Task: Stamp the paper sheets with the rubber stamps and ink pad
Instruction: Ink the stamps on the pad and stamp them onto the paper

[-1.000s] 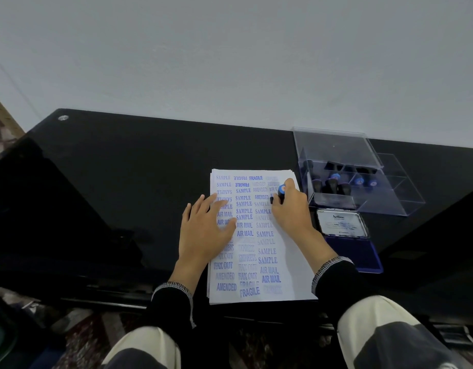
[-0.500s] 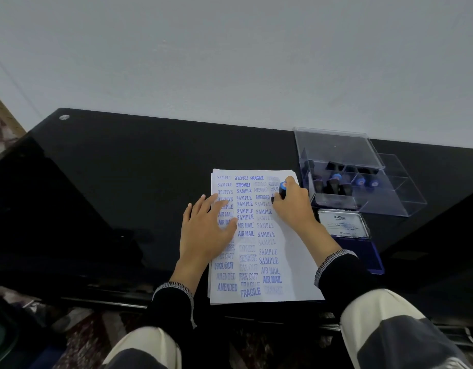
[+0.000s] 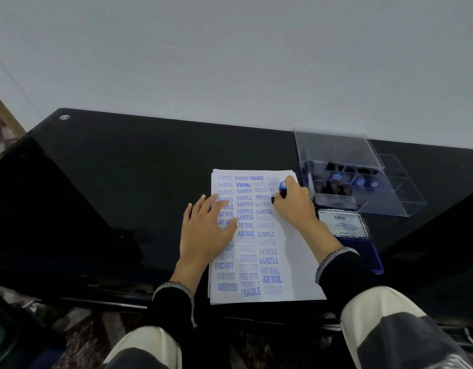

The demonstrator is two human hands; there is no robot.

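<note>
A stack of white paper sheets (image 3: 296, 272) lies on the black table, the top sheet covered with blue stamped words. My left hand (image 3: 206, 233) rests flat on the sheet's left side, fingers spread. My right hand (image 3: 294, 206) grips a black rubber stamp with a blue cap (image 3: 282, 189), its base down on the sheet's upper right part. To the right of the paper lies the open blue ink pad (image 3: 363, 246).
A clear plastic box (image 3: 384, 193) with its lid up stands behind the ink pad and holds several more black, blue-capped stamps (image 3: 334, 185). The glossy black table (image 3: 123, 182) ends at a grey wall. My knees show below the front edge.
The right hand with the stamp has shifted slightly on the upper right of the sheet. The left hand stays in place.
</note>
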